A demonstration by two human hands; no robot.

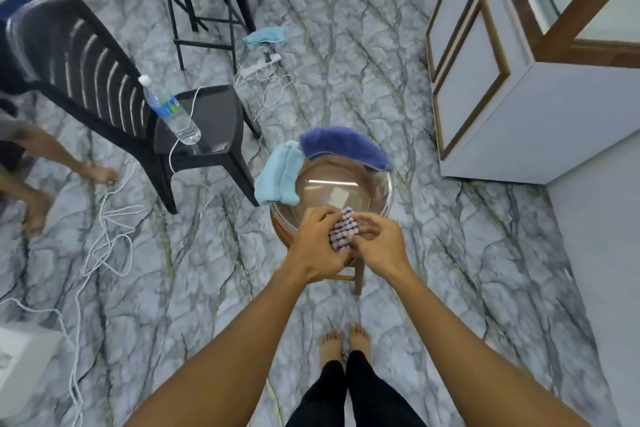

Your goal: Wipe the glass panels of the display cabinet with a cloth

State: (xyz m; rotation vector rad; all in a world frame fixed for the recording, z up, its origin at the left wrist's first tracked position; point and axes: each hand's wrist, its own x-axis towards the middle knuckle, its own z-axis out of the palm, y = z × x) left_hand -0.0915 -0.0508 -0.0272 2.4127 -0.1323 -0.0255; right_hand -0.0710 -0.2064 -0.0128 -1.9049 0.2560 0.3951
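Both my hands hold a bunched white cloth with blue checks (343, 229) over the near rim of a clear glass bowl (387, 191) that stands on a small wooden stool (356, 270). My left hand (317, 243) grips the cloth's left side, and my right hand (379, 241) pinches its right side. The display cabinet (512, 107), white with brown wooden trim and glass panels (613, 10) higher up, stands at the upper right, well apart from both hands.
A dark blue towel (343, 146) and a light blue cloth (278, 173) hang over the bowl's far rim. A black plastic chair (104, 80) with a water bottle (169, 111) stands left. White cables (110, 239) trail over the marble floor; another person's legs (52, 163) show at far left.
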